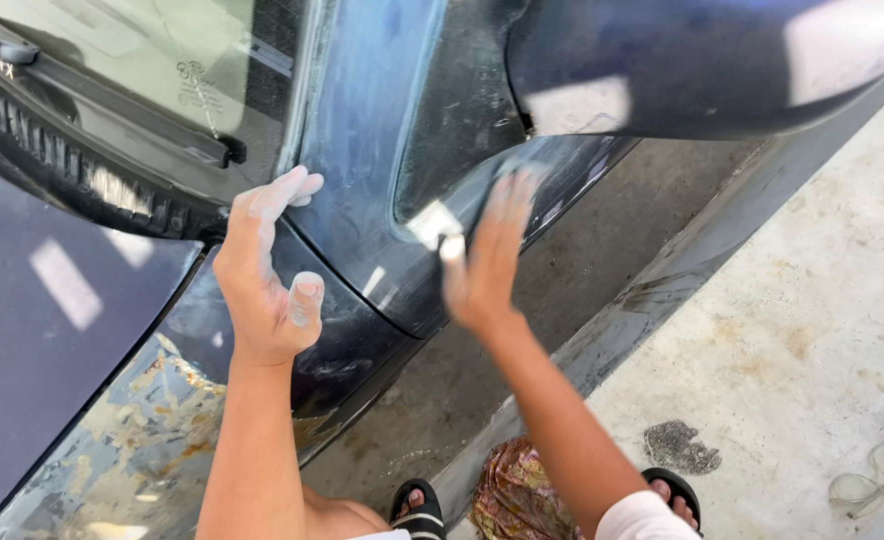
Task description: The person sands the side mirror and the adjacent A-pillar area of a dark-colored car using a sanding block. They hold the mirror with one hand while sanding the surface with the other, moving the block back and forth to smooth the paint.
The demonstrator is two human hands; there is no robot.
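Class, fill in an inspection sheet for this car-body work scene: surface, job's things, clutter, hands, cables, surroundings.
Surface: dark blue car panel, dusty and dull; fender with patchy, peeling paint.
Job's things: small pale pad, blurred, under the right hand.
Clutter: clear goggles on the concrete; patterned cloth by the feet.
Hands: left hand flat on the panel, dusty; right hand pressing the pad.
Cables: nothing seen.
Surroundings: windscreen, side mirror, concrete floor.
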